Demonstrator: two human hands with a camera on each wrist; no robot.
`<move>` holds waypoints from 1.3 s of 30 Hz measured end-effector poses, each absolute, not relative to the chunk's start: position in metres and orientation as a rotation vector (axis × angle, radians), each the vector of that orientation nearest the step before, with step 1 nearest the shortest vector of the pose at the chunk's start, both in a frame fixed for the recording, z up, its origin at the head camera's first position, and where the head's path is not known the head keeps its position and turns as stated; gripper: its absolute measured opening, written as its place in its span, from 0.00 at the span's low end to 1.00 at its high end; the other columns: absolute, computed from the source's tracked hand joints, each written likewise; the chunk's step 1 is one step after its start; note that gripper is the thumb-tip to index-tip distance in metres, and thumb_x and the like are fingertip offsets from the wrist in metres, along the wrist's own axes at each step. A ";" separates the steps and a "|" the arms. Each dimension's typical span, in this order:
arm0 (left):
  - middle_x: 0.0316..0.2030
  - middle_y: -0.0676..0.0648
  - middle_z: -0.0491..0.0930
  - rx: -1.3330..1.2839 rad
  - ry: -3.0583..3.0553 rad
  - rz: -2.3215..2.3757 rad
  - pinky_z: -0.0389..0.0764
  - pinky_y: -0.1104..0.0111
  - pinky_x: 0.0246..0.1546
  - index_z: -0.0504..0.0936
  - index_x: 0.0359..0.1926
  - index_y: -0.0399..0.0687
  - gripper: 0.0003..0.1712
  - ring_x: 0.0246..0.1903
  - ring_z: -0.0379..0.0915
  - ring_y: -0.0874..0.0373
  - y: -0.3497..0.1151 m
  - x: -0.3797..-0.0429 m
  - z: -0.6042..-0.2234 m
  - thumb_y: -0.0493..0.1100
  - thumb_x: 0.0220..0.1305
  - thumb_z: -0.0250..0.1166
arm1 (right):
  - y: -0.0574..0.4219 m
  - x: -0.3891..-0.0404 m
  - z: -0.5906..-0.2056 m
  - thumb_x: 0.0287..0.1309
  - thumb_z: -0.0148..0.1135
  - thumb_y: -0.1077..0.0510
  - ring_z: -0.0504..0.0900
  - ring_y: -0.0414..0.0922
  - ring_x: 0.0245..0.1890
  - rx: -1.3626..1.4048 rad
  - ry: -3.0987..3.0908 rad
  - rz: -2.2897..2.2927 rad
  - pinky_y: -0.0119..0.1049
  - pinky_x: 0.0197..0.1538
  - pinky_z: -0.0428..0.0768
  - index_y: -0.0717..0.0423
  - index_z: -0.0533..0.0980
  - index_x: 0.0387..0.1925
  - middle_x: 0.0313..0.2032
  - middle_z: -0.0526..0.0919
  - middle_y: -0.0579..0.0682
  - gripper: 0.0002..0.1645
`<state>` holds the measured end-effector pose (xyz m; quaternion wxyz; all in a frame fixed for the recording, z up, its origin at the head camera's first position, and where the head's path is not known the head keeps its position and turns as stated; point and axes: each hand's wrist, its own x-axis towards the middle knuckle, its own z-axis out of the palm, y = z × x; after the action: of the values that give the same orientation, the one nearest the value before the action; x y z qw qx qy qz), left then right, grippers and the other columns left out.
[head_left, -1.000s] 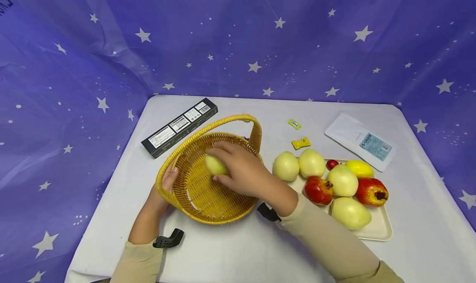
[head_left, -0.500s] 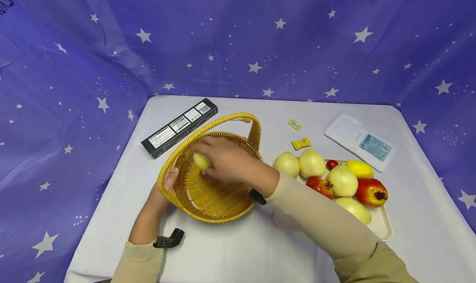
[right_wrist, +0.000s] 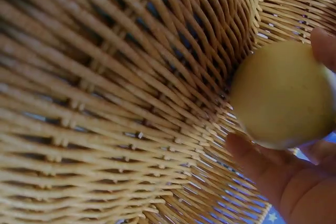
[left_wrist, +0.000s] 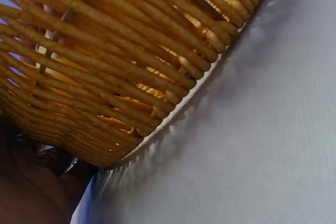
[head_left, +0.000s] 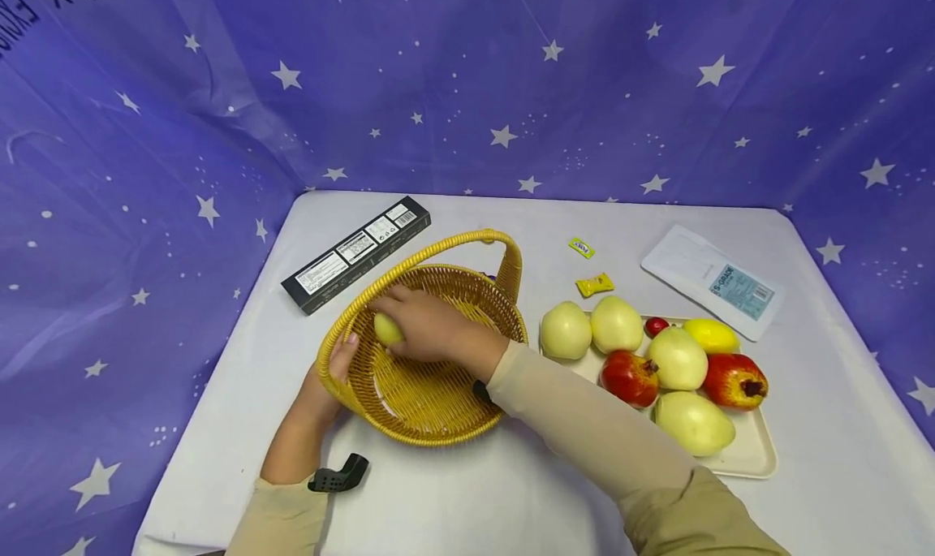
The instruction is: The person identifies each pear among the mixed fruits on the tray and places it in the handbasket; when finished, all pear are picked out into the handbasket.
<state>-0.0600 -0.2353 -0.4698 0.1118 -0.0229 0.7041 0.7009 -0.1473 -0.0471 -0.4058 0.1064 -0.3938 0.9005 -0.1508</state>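
In the head view a yellow wicker basket point(head_left: 438, 398) with an arched handle stands left of centre on the white table. My left hand point(head_left: 321, 390) holds its left side, thumb by the rim. From the left wrist, the woven wall point(left_wrist: 115, 51) fills the view, with part of that hand in shadow below it. My right hand point(head_left: 433, 326) reaches inside the basket and grips a pale yellow-green round fruit point(head_left: 387, 329) near the left inner wall. Seen from the right wrist, fingers and thumb sit around the fruit point(right_wrist: 283, 95), close to the weave.
Right of the basket, a cream tray point(head_left: 760, 450) bears several pale green fruits, two pomegranates point(head_left: 630, 377), a lemon point(head_left: 711, 336) and a small red fruit point(head_left: 656, 325). Behind lie a black box point(head_left: 358, 253), two wrapped sweets point(head_left: 595, 285) and a white pouch point(head_left: 708, 280).
My right hand has carried the fruit leftward and slightly down inside the basket, toward its left wall. The left hand keeps its hold on the basket.
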 end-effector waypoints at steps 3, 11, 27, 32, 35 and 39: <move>0.52 0.29 0.71 -0.048 2.071 2.066 0.81 0.65 0.40 0.55 0.74 0.52 0.35 0.41 0.78 0.47 -0.237 -0.061 -0.470 0.63 0.74 0.41 | -0.040 -0.146 -0.397 0.53 0.70 0.42 0.70 0.47 0.59 -1.166 2.650 -0.492 0.40 0.55 0.75 0.41 0.61 0.71 0.66 0.64 0.49 0.46; 0.49 0.31 0.70 -0.130 2.139 2.010 0.76 0.71 0.45 0.56 0.73 0.57 0.34 0.40 0.73 0.49 -0.236 -0.060 -0.469 0.65 0.73 0.41 | 0.041 -0.125 -0.343 0.61 0.60 0.39 0.62 0.41 0.67 -1.271 2.667 -0.704 0.37 0.68 0.60 0.44 0.67 0.66 0.63 0.70 0.41 0.34; 0.56 0.32 0.68 -0.155 2.055 2.029 0.76 0.70 0.49 0.53 0.74 0.58 0.36 0.46 0.73 0.51 -0.234 -0.059 -0.464 0.66 0.73 0.41 | 0.253 -0.022 -0.388 0.55 0.71 0.47 0.68 0.38 0.60 -0.479 2.927 -1.012 0.23 0.60 0.64 0.32 0.69 0.63 0.60 0.71 0.38 0.35; 0.59 0.34 0.65 -0.137 2.032 2.071 0.73 0.70 0.54 0.50 0.76 0.59 0.34 0.49 0.71 0.51 -0.234 -0.058 -0.462 0.62 0.75 0.40 | 0.270 0.000 -0.409 0.52 0.73 0.51 0.64 0.29 0.59 -0.388 2.936 -1.104 0.12 0.57 0.54 0.38 0.71 0.62 0.59 0.72 0.38 0.35; 0.55 0.30 0.66 -0.111 2.007 2.110 0.76 0.67 0.50 0.51 0.75 0.58 0.32 0.43 0.74 0.51 -0.233 -0.059 -0.462 0.60 0.76 0.40 | 0.272 0.005 -0.422 0.50 0.75 0.51 0.64 0.32 0.61 -0.382 2.966 -1.092 0.13 0.59 0.51 0.40 0.72 0.61 0.60 0.71 0.38 0.35; 0.52 0.30 0.68 -0.108 2.002 2.107 0.78 0.67 0.45 0.52 0.75 0.56 0.32 0.39 0.75 0.53 -0.230 -0.060 -0.462 0.59 0.76 0.40 | 0.275 0.011 -0.434 0.47 0.77 0.50 0.65 0.44 0.61 -0.332 3.009 -1.064 0.35 0.69 0.56 0.40 0.73 0.60 0.59 0.70 0.41 0.37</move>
<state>-0.0596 -0.2303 -0.4624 0.1164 -0.0369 0.6836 0.7195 0.0106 0.2754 -0.4342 -0.0337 -0.1036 0.9372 -0.3315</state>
